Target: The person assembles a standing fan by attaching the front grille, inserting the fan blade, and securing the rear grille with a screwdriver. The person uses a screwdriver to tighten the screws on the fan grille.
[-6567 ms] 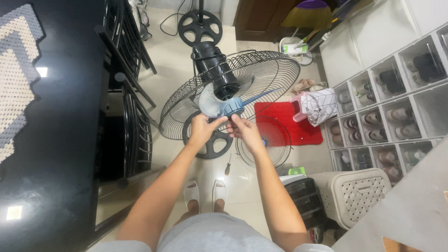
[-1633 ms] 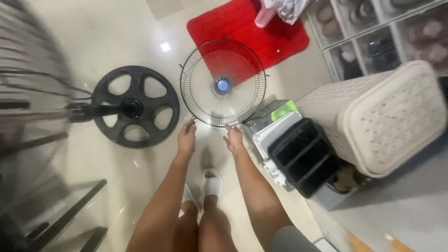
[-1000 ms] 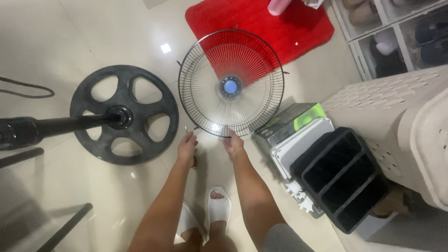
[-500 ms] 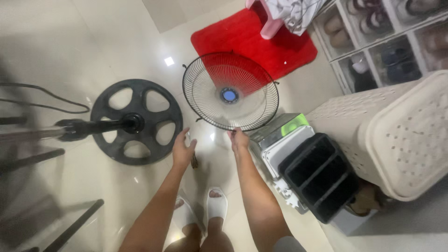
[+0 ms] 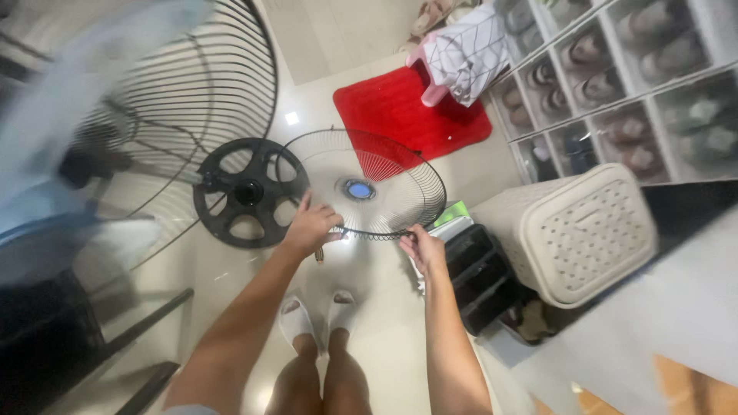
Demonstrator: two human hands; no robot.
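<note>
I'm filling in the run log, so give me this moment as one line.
left hand: grip on front fan guard rim | right hand: grip on rim | guard: lifted, tilted | fan base: on floor | red mat: behind

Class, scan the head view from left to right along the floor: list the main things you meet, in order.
Rear fan guard → black round fan base → front fan grille → red mat → beige perforated basket → shoe shelves.

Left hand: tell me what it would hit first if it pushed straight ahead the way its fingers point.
The left hand grips the front fan guard at its rim, fingers pointing up-left. Straight on, it probably meets the black fan base first, though depth is unclear.
</note>
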